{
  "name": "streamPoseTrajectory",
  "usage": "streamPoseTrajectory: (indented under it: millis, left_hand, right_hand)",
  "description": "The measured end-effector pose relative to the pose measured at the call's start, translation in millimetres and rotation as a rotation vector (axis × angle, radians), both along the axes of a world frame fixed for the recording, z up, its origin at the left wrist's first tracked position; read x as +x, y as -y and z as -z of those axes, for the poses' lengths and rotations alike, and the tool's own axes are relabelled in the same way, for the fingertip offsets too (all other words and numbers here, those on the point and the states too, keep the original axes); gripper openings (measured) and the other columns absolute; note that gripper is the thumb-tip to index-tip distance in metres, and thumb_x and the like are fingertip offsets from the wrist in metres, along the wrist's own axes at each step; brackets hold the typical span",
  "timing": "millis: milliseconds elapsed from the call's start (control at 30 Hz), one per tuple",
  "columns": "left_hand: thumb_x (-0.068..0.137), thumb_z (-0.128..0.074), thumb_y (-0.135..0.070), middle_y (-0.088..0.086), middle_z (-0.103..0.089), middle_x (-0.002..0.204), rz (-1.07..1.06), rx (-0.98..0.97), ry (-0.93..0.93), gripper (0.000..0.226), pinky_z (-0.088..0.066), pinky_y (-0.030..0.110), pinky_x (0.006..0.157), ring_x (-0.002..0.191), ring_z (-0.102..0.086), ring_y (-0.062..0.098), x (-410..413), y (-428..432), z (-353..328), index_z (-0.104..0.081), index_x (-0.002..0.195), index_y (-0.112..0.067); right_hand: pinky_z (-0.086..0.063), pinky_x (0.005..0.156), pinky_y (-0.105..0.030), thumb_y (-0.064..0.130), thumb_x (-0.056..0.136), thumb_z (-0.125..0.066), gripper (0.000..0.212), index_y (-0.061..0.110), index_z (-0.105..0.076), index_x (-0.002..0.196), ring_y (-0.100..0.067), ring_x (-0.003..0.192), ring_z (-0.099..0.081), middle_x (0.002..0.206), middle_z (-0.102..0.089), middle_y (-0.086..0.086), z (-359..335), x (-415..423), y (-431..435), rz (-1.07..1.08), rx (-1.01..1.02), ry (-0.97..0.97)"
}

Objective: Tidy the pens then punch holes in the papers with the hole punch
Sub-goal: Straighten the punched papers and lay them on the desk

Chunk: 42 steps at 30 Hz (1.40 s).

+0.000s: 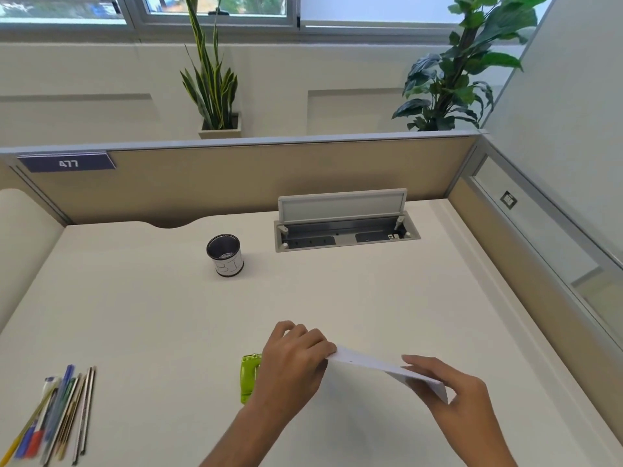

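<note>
Reference point for clock directions: desk (141,315) centre, 12 o'clock toward the partition.

1. Pens (57,411): a loose bundle of pens and pencils lies flat at 8 o'clock, near the left desk edge, tips pointing roughly toward 1 o'clock. No hand touches it.

2. Pen cup (225,255): a dark mesh cup with a white label stands upright at 11 o'clock, well apart from the pens. Nothing stands in it.

3. Hole punch (248,379): a green unit rests on the desk at 6 o'clock, partly hidden behind the left hand.

4. Left hand (293,362): fingers curled closed, pinching the left end of the papers (387,369).

5. Papers: a thin white stack, raised off the desk and tilted, its right end lower. A small dot, possibly a hole, shows near the left end.

6. Right hand (451,399): at 5 o'clock, partly closed on the right end of the stack, thumb on top and fingers beneath.

7. Cable box (347,230): recessed at 1 o'clock, lid raised.
</note>
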<state>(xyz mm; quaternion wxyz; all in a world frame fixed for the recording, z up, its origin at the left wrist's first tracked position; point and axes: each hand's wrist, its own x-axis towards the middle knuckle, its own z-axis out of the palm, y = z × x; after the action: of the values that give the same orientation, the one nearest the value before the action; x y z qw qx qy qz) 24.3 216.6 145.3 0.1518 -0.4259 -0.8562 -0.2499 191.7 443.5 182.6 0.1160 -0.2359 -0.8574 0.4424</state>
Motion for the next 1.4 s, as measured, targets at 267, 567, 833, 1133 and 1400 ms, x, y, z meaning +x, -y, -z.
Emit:
streamPoseTrajectory:
  millis: [267, 567, 833, 1133, 1400]
  left_hand:
    - [0.077, -0.093, -0.026, -0.024, -0.075, 0.084, -0.179, 0.189, 0.205, 0.023, -0.045, 0.041, 0.095, 0.086, -0.068, 0.007, -20, 8, -12, -0.079, 0.092, -0.036]
    - [0.084, -0.091, -0.008, 0.0, -0.085, 0.097, -0.222, 0.636, 1.041, 0.021, -0.062, 0.049, 0.094, 0.097, -0.079, 0.022, -23, 15, 4, -0.088, 0.096, -0.026]
    - [0.086, -0.088, -0.01, -0.001, -0.077, 0.08, -0.287, 0.638, 0.975, 0.013, -0.052, 0.029, 0.071, 0.076, -0.069, 0.018, 4, -5, 24, -0.079, 0.083, -0.019]
    - [0.081, -0.089, -0.014, -0.018, -0.074, 0.083, -0.408, 0.381, 0.828, 0.026, -0.049, 0.019, 0.068, 0.081, -0.07, 0.01, 29, -14, 71, -0.073, 0.076, -0.033]
    - [0.09, -0.083, -0.018, -0.014, -0.074, 0.079, -0.43, 0.349, 0.875, 0.02, -0.055, 0.032, 0.067, 0.079, -0.07, 0.005, 31, -9, 76, -0.075, 0.08, -0.033]
  right_hand:
    - [-0.055, 0.068, -0.016, -0.004, 0.091, -0.078, 0.033, 0.027, -0.08, 0.079, 0.004, 0.072, -0.073, 0.073, -0.08, 0.023, 13, -9, -3, 0.254, -0.287, -0.13]
    - [-0.055, 0.075, -0.031, 0.0, 0.091, -0.08, 0.023, 0.023, -0.078, 0.089, -0.005, 0.077, -0.074, 0.076, -0.081, 0.02, 25, -13, -10, 0.339, -0.429, -0.145]
    - [-0.057, 0.067, -0.018, 0.006, 0.09, -0.081, 0.022, 0.026, -0.076, 0.086, 0.006, 0.069, -0.072, 0.073, -0.08, 0.022, 59, -26, 4, 0.405, -0.462, -0.221]
    - [-0.054, 0.098, -0.047, -0.003, 0.088, -0.082, 0.023, 0.009, -0.072, 0.105, -0.019, 0.088, -0.068, 0.094, -0.073, -0.003, 123, -16, 15, 0.63, -0.643, -0.075]
    - [-0.053, 0.082, -0.038, -0.001, 0.086, -0.085, 0.015, 0.003, -0.076, 0.098, -0.027, 0.085, -0.07, 0.095, -0.078, -0.018, 135, -8, 2, 0.616, -0.656, -0.014]
